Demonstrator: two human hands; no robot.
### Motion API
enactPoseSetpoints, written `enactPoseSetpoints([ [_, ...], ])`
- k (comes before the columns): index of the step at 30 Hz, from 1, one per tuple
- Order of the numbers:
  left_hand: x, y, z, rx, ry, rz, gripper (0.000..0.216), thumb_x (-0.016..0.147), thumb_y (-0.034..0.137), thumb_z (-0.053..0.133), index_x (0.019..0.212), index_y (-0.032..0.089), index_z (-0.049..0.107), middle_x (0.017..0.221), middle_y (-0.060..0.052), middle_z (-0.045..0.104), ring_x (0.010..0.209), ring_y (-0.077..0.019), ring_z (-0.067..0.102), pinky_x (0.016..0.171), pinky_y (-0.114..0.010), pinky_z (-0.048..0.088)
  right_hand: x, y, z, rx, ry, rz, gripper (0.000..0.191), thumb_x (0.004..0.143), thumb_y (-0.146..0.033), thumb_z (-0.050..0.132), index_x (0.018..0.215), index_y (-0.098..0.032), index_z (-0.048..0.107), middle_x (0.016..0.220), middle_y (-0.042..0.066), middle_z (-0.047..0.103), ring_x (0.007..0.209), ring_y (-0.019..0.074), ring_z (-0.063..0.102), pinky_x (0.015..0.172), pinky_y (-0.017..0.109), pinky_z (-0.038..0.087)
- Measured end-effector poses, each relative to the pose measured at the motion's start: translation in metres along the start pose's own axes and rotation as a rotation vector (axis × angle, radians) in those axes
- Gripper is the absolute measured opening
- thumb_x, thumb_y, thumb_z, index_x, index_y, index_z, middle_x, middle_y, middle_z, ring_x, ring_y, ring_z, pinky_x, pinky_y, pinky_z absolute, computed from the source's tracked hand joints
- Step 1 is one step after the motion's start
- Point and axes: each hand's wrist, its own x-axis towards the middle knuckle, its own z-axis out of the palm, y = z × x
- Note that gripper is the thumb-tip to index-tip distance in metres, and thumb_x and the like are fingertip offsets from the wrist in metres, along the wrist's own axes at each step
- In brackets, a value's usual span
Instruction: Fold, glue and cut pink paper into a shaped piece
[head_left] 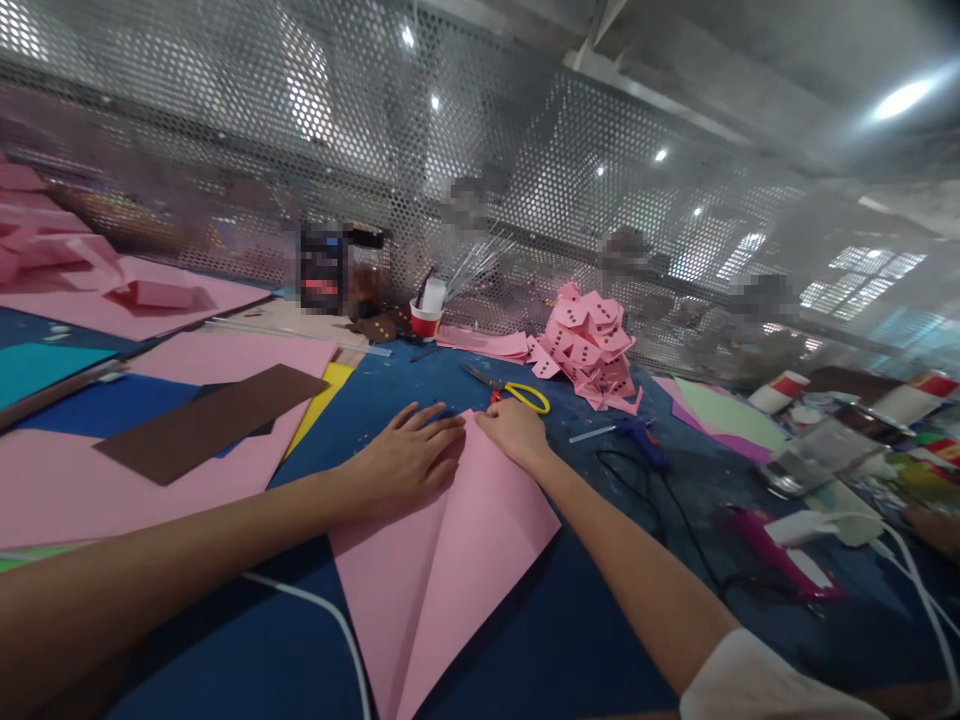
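Note:
A sheet of pink paper (472,560) lies in front of me, with a folded flap whose edge runs lengthwise down the sheet. My left hand (409,455) rests flat on its upper left part, fingers stretched out. At the narrow far end of the sheet, my right hand (514,435) has its fingers curled on the paper's tip; the fingertips are partly hidden. Just beyond that hand lie yellow-handled scissors (529,395). A blue glue gun (641,440) sits to the right, its black cord trailing toward me.
Pink folded-paper pieces with black dots (589,345) are stacked behind the scissors. A red-and-white cup (426,318) stands at the back. Brown paper (214,425) lies over pink and blue sheets on the left. To the right is a magenta power strip (787,555) with white cables.

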Motion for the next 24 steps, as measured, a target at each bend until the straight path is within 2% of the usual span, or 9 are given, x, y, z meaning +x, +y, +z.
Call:
enactPoseSetpoints([
  [5,0.000,-0.001,-0.001,-0.019,0.017,-0.002,0.046,0.101,0.039,0.042,0.143,0.024,0.052,0.149,-0.007,0.056,0.147,-0.0296,0.038,0.122,-0.055,0.025,0.000,0.001,0.000,0.021,-0.005,0.011,0.038,0.095,-0.047,0.052,0.082,-0.023,0.078,0.087,0.007,0.077,0.085,0.0217,0.070,0.067,0.026,0.042],
  [10,-0.003,-0.002,-0.004,-0.050,0.023,-0.007,0.043,0.100,0.040,0.044,0.140,0.025,0.054,0.146,-0.007,0.059,0.144,-0.0281,0.042,0.123,-0.053,0.025,-0.002,0.001,0.000,0.049,-0.013,-0.032,0.043,0.097,-0.053,0.051,0.080,-0.022,0.076,0.082,0.005,0.075,0.080,0.0177,0.068,0.062,0.024,0.038],
  [16,-0.003,0.002,-0.013,-0.051,0.070,0.043,0.031,0.098,0.033,0.048,0.125,0.023,0.062,0.132,-0.008,0.067,0.129,-0.0263,0.056,0.117,-0.048,0.034,-0.005,-0.001,-0.002,0.049,-0.044,-0.075,0.043,0.094,-0.052,0.055,0.072,-0.021,0.074,0.078,0.005,0.074,0.077,0.0177,0.067,0.060,0.025,0.036],
  [21,-0.004,-0.001,-0.004,-0.020,0.048,0.031,0.040,0.100,0.032,0.045,0.138,0.021,0.052,0.145,-0.008,0.060,0.140,-0.0292,0.046,0.118,-0.054,0.031,-0.004,-0.006,0.002,0.022,-0.015,-0.039,0.041,0.096,-0.052,0.052,0.082,-0.022,0.076,0.089,0.007,0.078,0.086,0.0207,0.070,0.065,0.026,0.039],
  [24,-0.004,-0.003,0.001,-0.005,0.036,0.037,0.040,0.101,0.033,0.044,0.138,0.023,0.052,0.147,-0.007,0.058,0.144,-0.0294,0.042,0.121,-0.056,0.025,-0.004,-0.008,0.003,0.005,0.004,-0.025,0.040,0.096,-0.051,0.051,0.084,-0.022,0.077,0.092,0.008,0.078,0.089,0.0218,0.071,0.068,0.027,0.041],
])
